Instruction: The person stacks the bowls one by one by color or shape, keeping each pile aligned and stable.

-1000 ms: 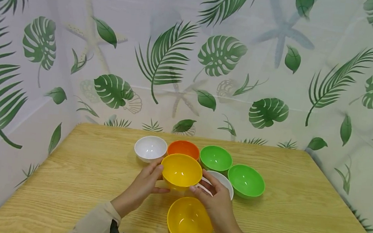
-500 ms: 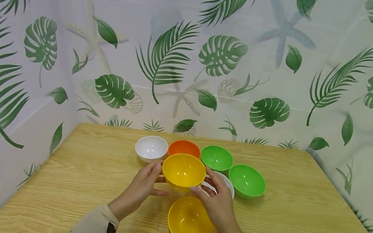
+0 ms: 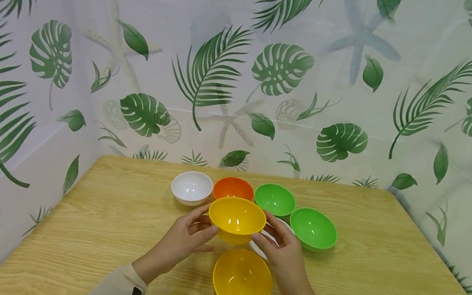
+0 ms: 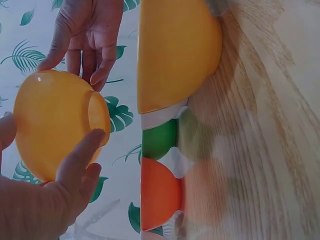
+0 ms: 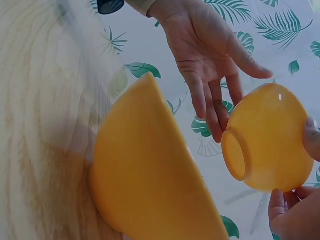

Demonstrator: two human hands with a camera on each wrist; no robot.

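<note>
Held yellow bowl: mouth up, raised clear of the table, between both hands; it is the centre of the clock in the head view, with 12 pointing away from the person.
Left hand: at 8 o'clock, pinching the bowl's side between thumb and fingers; the left wrist view shows a fingertip at the foot ring.
Right hand: at 4 o'clock, thumb on the bowl's near side and fingers round its flank, a light pinch.
Near yellow bowl: at 6 o'clock, mouth up on the table, apart from the raised one.
Orange bowl: at 12, its near part hidden behind the held yellow bowl.
Far white bowl: at 10, just beside the orange bowl.
Far green bowl: at 2, just beside the orange bowl.
Outer green bowl: at 3, mouth up.
Half-hidden white bowl: at 4, mostly covered by the right hand.
Backdrop: leaf-printed cloth beyond the table.
</note>
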